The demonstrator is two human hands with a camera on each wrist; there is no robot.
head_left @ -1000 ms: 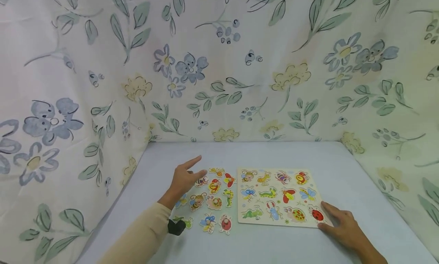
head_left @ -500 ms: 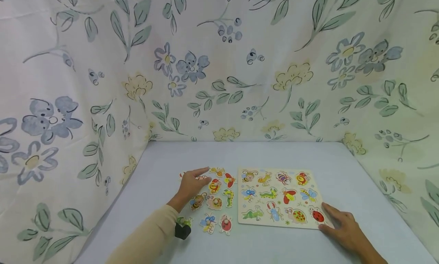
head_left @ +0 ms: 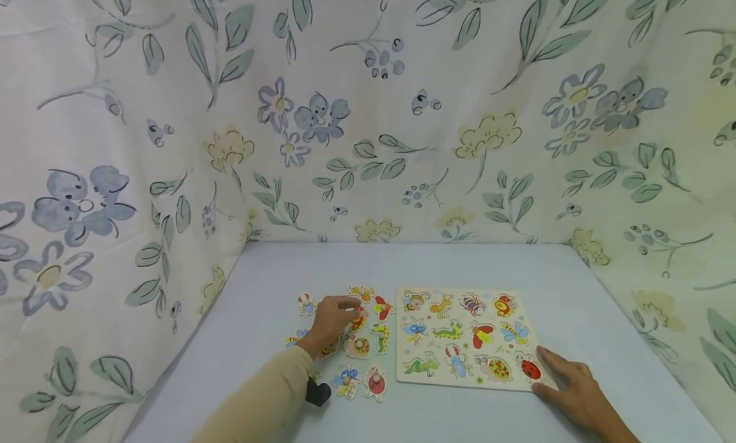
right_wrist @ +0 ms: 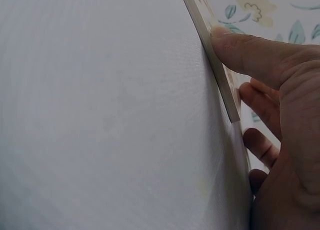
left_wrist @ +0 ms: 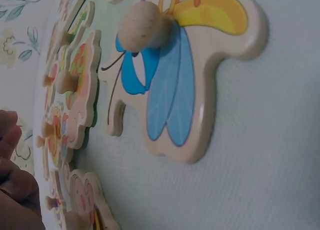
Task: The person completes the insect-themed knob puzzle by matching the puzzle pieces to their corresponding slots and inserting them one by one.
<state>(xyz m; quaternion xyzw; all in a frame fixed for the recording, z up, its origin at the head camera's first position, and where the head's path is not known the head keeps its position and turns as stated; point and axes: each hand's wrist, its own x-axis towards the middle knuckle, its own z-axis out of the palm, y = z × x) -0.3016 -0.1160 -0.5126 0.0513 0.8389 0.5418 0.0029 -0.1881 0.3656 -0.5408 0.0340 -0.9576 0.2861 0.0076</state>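
My left hand (head_left: pixel 330 320) hovers over a group of knobbed wooden insect puzzle pieces, thumb and index bent at a red-and-yellow winged piece (head_left: pixel 358 320); I cannot tell whether they pinch its knob. In the left wrist view, a blue-winged insect piece (left_wrist: pixel 185 89) lies close to the camera, and part of the left hand (left_wrist: pixel 17 175) shows at the edge. My right hand (head_left: pixel 569 388) holds the lower right corner of the wooden puzzle board (head_left: pixel 405 361), thumb (right_wrist: pixel 245 49) on top and other fingers along the side.
Nearby lie a caterpillar piece (head_left: pixel 381 337), a ladybug piece (head_left: pixel 376 383), a snail piece (head_left: pixel 358 347), an orange insect piece (head_left: pixel 361 294) and a blue stag beetle piece (head_left: pixel 306 305). All rest on the white table (head_left: pixel 460 264). Flowered cloth (head_left: pixel 368 130) hangs behind and at both sides.
My left hand has moved right and toward me, down among the pieces, with thumb and index closer together. The stag beetle piece is now uncovered. The right hand has kept its place at the board.
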